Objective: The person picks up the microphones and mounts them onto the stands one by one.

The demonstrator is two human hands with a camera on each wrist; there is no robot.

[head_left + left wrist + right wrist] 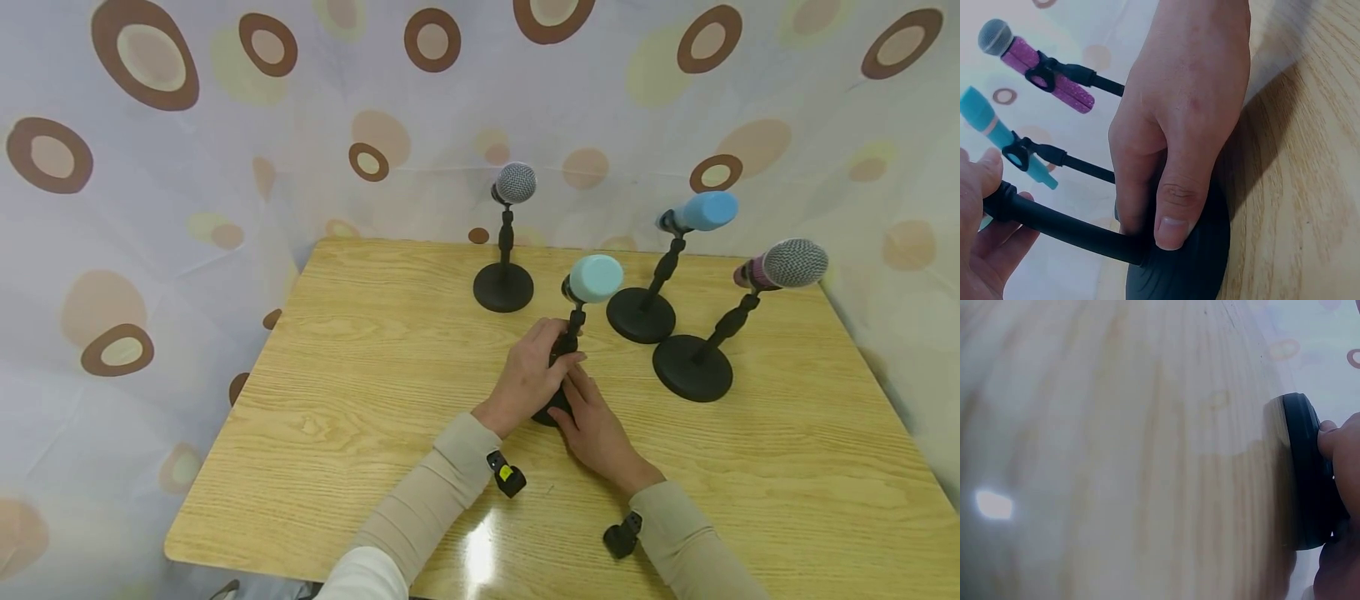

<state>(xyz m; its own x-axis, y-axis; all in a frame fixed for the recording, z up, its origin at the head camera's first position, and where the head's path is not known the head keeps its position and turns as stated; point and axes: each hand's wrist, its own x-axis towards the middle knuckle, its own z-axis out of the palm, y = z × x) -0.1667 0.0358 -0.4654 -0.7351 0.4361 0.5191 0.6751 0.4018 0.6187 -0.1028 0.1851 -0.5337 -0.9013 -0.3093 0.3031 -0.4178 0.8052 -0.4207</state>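
A black microphone stand (574, 323) carries a microphone with a pale teal head (596, 278) near the middle of the table. My left hand (525, 377) grips its pole, the fingers curled round it, as the left wrist view shows at its left edge. Lower down, my right hand (602, 435) holds the round black base (1175, 278), thumb on top beside the pole. In the right wrist view the base (1307, 478) appears edge-on close to the tabletop, with the right thumb (1329, 439) against it. My hands partly cover the pole and base in the head view.
Behind stands another microphone (516, 183) with a silver mesh head. To the right are a blue microphone (705, 212) and a pink one (795, 263) with a mesh head, each on a round-based stand. A patterned cloth (450, 108) hangs behind the wooden table (337, 375).
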